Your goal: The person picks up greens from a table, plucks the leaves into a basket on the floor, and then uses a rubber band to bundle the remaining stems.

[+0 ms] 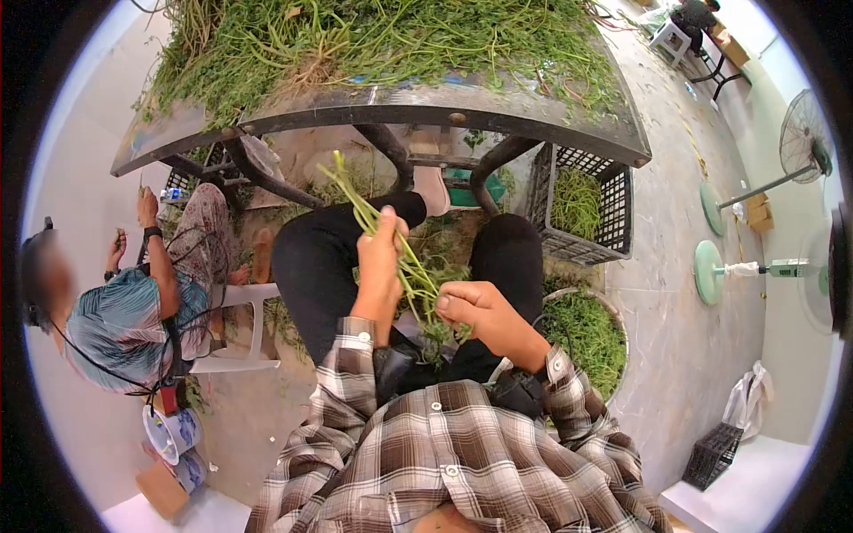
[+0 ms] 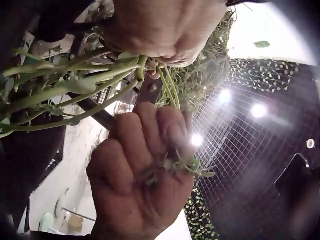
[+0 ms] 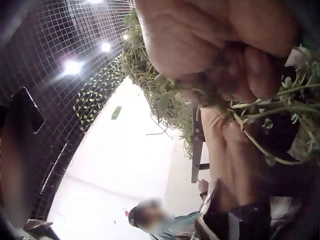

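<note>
I sit with a bunch of long green stems (image 1: pixel 364 213) held over my lap. My left hand (image 1: pixel 380 258) grips the bunch near its middle, the stems standing up past my thumb. My right hand (image 1: pixel 475 311) pinches the lower leafy ends beside it. In the left wrist view the left hand (image 2: pixel 145 170) is curled with small leaf bits at its fingertips, the stems (image 2: pixel 75 92) run across to the right hand (image 2: pixel 165 25) above. The right wrist view has the right hand (image 3: pixel 215 45) curled round the stems (image 3: pixel 270 112).
A dark table (image 1: pixel 444 107) heaped with greens (image 1: pixel 373 35) stands just ahead of my knees. A black crate (image 1: pixel 582 204) and a round basin (image 1: pixel 586 333) of greens sit at my right. Another person (image 1: pixel 133 311) sits at left. Fans (image 1: pixel 804 142) stand far right.
</note>
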